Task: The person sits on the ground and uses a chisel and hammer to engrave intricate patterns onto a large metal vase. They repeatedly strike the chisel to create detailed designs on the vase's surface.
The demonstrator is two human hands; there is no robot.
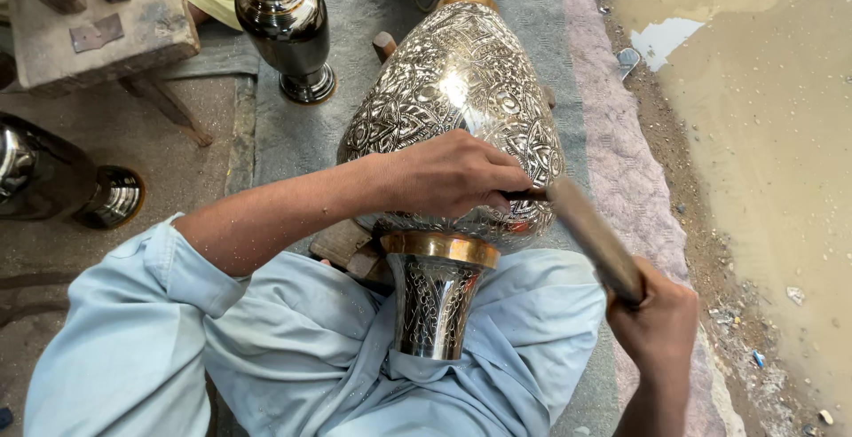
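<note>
The large engraved metal vase (457, 91) lies on its side across the person's lap, its flared foot (435, 304) pointing toward the body and its neck pointing away. A brass-coloured band (441, 246) rings the joint between body and foot. The left hand (448, 175) rests on the lower belly of the vase, fingers closed around a small tool whose tip is hidden under the knuckles. The right hand (661, 322), just right of the foot and nearer the body, is clamped on the handle of a wooden mallet (590, 233), whose head reaches up to the left hand's fingertips. The two hands are apart, joined only by the mallet.

Beyond the left hand, a dark polished vase (288, 29) stands upright on the grey mat (302, 135); another (53, 180) lies further left beside a wooden bench (98, 24). Right of the right hand the mat's pink edge (621, 153) meets bare, wet ground (763, 135), which offers open room.
</note>
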